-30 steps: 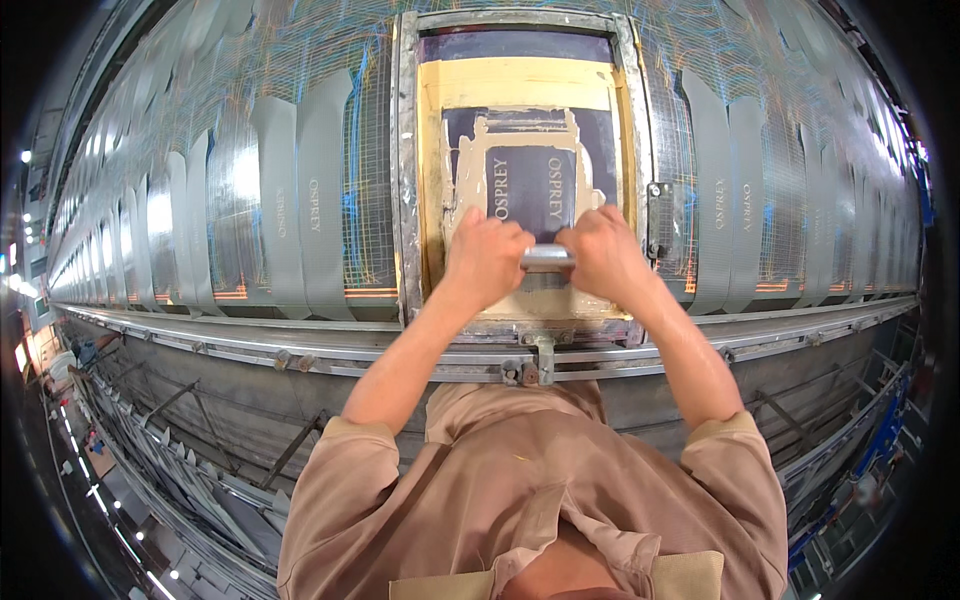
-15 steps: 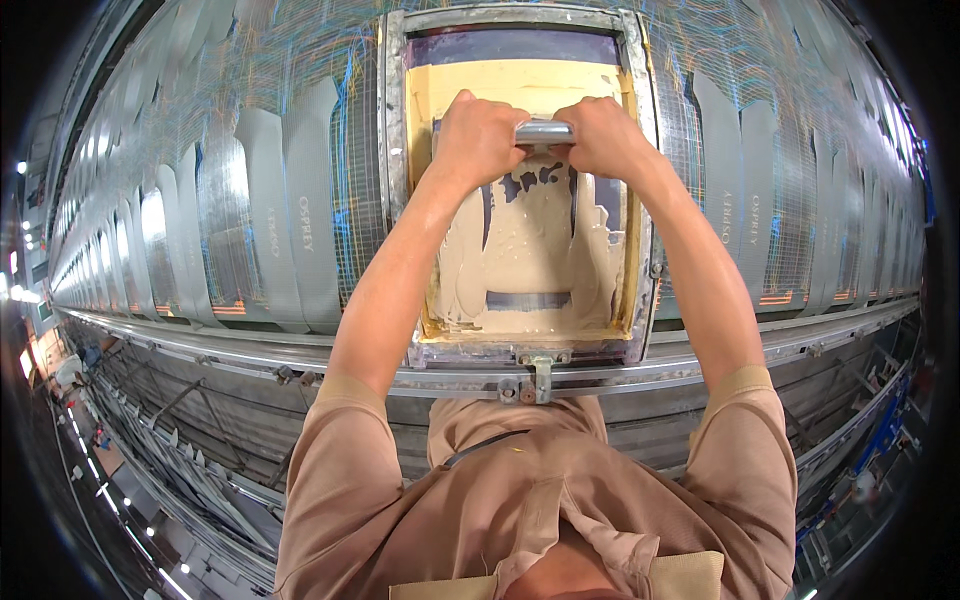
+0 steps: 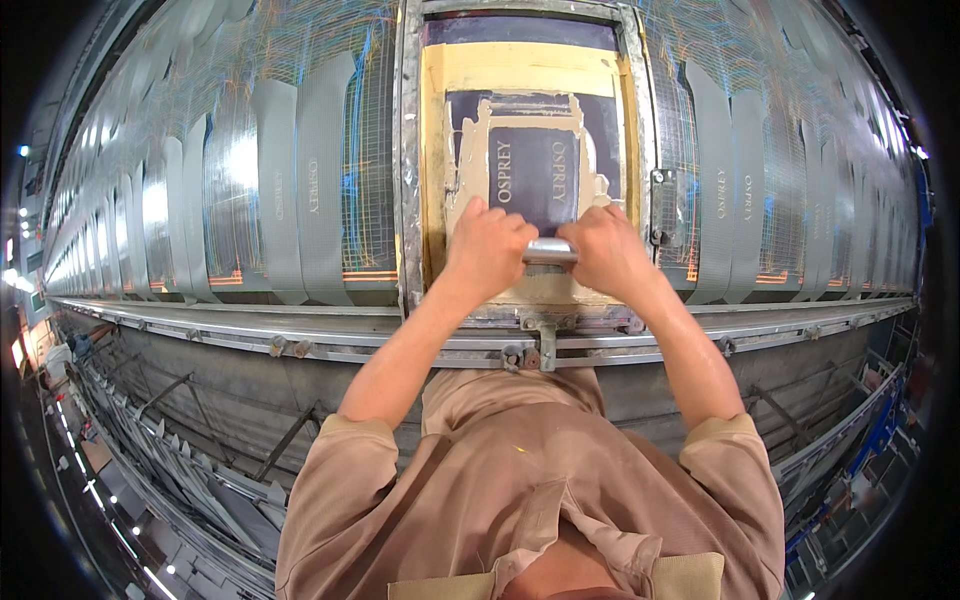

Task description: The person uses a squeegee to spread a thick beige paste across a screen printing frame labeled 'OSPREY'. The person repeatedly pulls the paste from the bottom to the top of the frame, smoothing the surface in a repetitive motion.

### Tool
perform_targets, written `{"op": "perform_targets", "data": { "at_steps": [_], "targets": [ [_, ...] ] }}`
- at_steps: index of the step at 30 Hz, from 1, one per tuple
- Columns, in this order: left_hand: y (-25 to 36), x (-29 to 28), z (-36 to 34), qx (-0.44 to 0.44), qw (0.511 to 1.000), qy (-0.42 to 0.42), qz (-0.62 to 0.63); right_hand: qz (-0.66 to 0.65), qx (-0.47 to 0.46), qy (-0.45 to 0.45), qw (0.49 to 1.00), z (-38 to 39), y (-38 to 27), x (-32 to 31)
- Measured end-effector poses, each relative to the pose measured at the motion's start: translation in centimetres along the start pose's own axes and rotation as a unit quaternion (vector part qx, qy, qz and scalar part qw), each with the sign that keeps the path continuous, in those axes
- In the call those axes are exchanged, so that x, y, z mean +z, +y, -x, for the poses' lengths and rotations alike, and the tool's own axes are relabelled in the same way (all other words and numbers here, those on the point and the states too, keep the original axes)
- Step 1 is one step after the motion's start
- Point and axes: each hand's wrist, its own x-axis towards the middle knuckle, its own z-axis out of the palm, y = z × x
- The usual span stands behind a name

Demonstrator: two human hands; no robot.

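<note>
Both of my hands are closed round a squeegee (image 3: 550, 250) with a silvery metal handle, my left hand (image 3: 485, 250) at one end and my right hand (image 3: 608, 252) at the other. It stands over the near part of a screen-printing screen (image 3: 409, 150) with a metal frame. Most of the squeegee's blade is hidden by my hands. Beyond it, the dark mesh (image 3: 537, 180) shows a wiped panel with pale lettering. Thick beige ink (image 3: 467, 165) borders that panel at the sides and far end, and yellowish tape (image 3: 520, 57) lines the frame's inside.
Grey fabric pieces (image 3: 275, 185) with pale print lie in rows along the long table, more fabric pieces (image 3: 742, 195) to the right. A metal rail (image 3: 420, 345) with clamps runs along the near edge, before my body. A hinge-like bracket (image 3: 660, 205) sits on the frame's right side.
My hands have drawn the squeegee toward me, from the far part of the screen to its near end. Ink that covered the middle is wiped away, baring dark mesh and lettering.
</note>
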Motion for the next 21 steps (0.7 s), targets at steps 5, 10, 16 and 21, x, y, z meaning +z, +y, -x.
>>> {"op": "perform_targets", "data": {
  "at_steps": [5, 10, 16, 21],
  "targets": [
    [-5.7, -1.0, -9.4, 0.031, 0.997, 0.047, -0.047, 0.065, -0.011, 0.087, 0.994, -8.2, 5.2, -3.4],
    [-9.0, -2.1, -15.4, -0.006, 0.999, -0.018, -0.041, -0.004, 0.05, 0.003, 0.999, -14.6, 9.1, -6.1],
    [-9.5, -0.9, -15.4, -0.029, 0.999, -0.021, -0.017, -0.014, 0.039, 0.009, 0.999, -15.0, 9.5, -5.3],
    [-8.2, 0.0, -12.5, -0.009, 1.0, 0.021, 0.02, -0.019, 0.047, 0.016, 0.999, -12.4, 7.4, -4.8]
  ]
}}
